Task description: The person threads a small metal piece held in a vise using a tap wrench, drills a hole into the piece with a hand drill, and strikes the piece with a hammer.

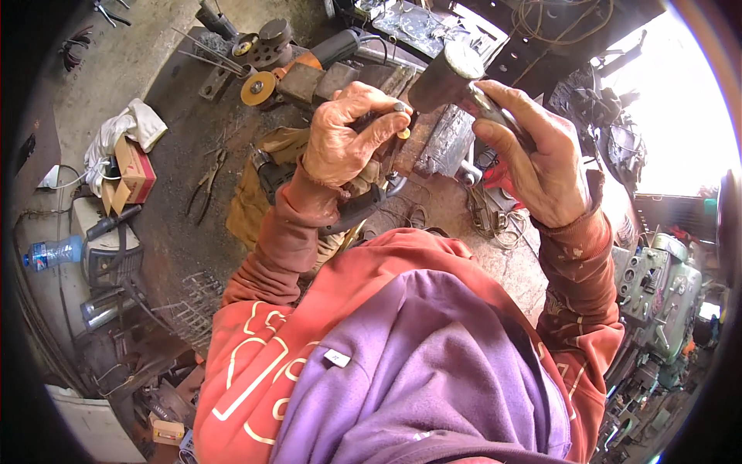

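My right hand [533, 147] is wrapped round the handle of a hammer [444, 77]. Its thick, round metal head hangs just right of my left fingertips, apart from them as far as I can see. With thumb and forefinger, my left hand [355, 127] pinches a small piece with a grey metal top [399, 107]; a yellow bit shows beneath the fingers. Most of that piece is hidden, so I cannot tell its kind. Below both hands lies a heavy, worn metal block [444, 143], which looks like part of a vise.
An angle grinder [328, 50] with a yellow disc lies beyond my left hand. Pliers [207, 185] and a cardboard box [133, 176] with white cloth are on the dark bench at left, a plastic bottle [58, 253] farther left. Cables [495, 216] lie on the floor; a green machine [665, 286] stands right.
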Demonstrator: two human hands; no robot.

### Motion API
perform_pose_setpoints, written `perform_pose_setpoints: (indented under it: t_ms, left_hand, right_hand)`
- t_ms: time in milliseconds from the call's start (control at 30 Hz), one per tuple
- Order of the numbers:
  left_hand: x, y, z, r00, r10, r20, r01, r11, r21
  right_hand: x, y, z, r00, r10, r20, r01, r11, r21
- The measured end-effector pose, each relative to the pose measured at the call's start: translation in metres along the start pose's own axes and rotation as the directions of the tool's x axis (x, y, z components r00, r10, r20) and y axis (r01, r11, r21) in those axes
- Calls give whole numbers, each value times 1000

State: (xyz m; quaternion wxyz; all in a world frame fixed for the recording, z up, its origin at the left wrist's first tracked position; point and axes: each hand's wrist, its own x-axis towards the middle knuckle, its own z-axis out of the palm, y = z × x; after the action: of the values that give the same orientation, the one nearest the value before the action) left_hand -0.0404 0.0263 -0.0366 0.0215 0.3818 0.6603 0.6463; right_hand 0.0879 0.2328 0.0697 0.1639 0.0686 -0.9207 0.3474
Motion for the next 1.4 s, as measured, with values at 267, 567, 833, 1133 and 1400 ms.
perform_pose_setpoints:
  t_ms: [267,567,833,1133,1400]
  left_hand:
    - [2,0,-1,997,80,22,-81,995,64]
    - [1,-2,0,998,54,28,-57,995,85]
    - [1,-1,2,997,78,13,-80,987,141]
    - [0,-1,-1,985,159,64,-167,975,144]
    - [-1,1,-2,993,116,36,-120,980,161]
  right_hand:
    - [5,1,0,999,-38,32,38,999,27]
    - [8,-2,-2,998,-56,36,54,997,46]
    - [7,-15,2,987,-42,156,65,987,-146]
    - [9,-27,-14,971,-159,-180,142,984,-104]
    - [6,-43,-35,997,39,-67,-46,994,-104]
